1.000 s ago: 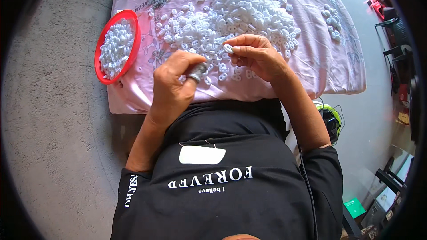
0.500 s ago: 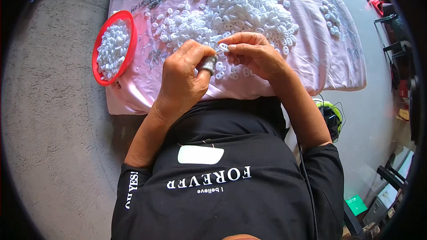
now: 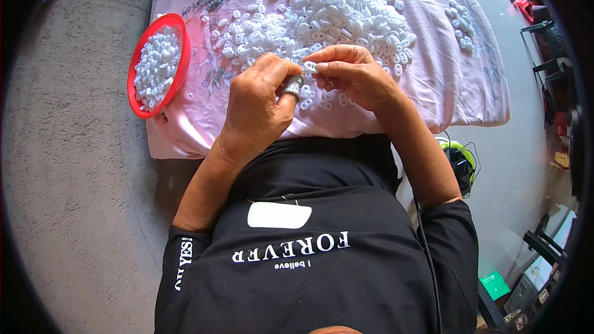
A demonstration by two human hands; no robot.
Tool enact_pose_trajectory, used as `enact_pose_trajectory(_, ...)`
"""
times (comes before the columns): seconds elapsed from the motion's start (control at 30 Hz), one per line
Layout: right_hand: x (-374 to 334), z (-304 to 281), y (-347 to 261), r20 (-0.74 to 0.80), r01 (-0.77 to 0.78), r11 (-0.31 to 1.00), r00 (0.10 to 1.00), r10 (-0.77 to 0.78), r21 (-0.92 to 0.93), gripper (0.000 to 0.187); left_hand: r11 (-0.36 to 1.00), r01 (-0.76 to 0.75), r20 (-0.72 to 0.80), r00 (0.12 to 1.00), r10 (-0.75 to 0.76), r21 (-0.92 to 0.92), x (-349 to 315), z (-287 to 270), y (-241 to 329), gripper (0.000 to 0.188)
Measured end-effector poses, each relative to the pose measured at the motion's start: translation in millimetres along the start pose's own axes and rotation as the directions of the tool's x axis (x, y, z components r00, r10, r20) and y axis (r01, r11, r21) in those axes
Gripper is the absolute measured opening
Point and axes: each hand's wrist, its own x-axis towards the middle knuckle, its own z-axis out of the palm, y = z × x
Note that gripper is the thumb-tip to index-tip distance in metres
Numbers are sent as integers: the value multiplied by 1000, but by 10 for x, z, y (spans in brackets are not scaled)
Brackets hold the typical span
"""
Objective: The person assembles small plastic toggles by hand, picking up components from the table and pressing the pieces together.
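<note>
A small white oval plastic piece with two holes [image 3: 311, 67] is pinched between the thumb and forefinger of my right hand [image 3: 359, 77]. My left hand [image 3: 257, 102] is closed right beside it, fingertips almost at the piece. A grey wrap [image 3: 292, 86] covers its thumb. Whatever sits between the left thumb and forefinger is too small to make out. Just beyond both hands rises a large heap of similar white pieces [image 3: 346, 9]. Several loose ones [image 3: 325, 104] lie under and between my hands.
A pink patterned cloth [image 3: 433, 86] covers the work surface. At its left edge a red bowl [image 3: 185, 62] holds many white pieces. A small separate group of pieces [image 3: 461, 25] lies to the right. Further right, dark furniture [image 3: 547, 37] lines the floor.
My left hand has shifted slightly right, closer to the piece. My right hand stays almost in place, still pinching the white piece.
</note>
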Motion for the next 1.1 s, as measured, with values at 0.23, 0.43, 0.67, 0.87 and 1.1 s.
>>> enact_pose_trajectory(0.23, -8, 15, -2, -6, -6, 1000, 1000, 6, -17, 22, 997, -80, 21, 997, 79, 16, 26, -23, -24, 23)
enact_pose_trajectory(0.43, 7, -14, 23, -12, 4, 1000, 1000, -4, -14, 22, 996, -86, 22, 996, 87, -32, 15, -8, -13, 28)
enact_pose_trajectory(0.67, 0, 0, 5, 1, -4, 1000, 1000, 4, 14, 22, 998, -56, 33, 998, 58, -42, 6, -37, -4, 27)
enact_pose_trajectory(0.87, 4, -20, 2, 8, 2, 1000, 1000, -2, 30, 24, 998, -16, 33, 999, 18, -58, -13, -26, -21, 25)
enact_pose_trajectory(1.1, 11, -24, 12, -18, -27, 998, 999, 28, 61, 25, 999, -27, 3, 1000, 27, -43, 19, 25, -3, 26)
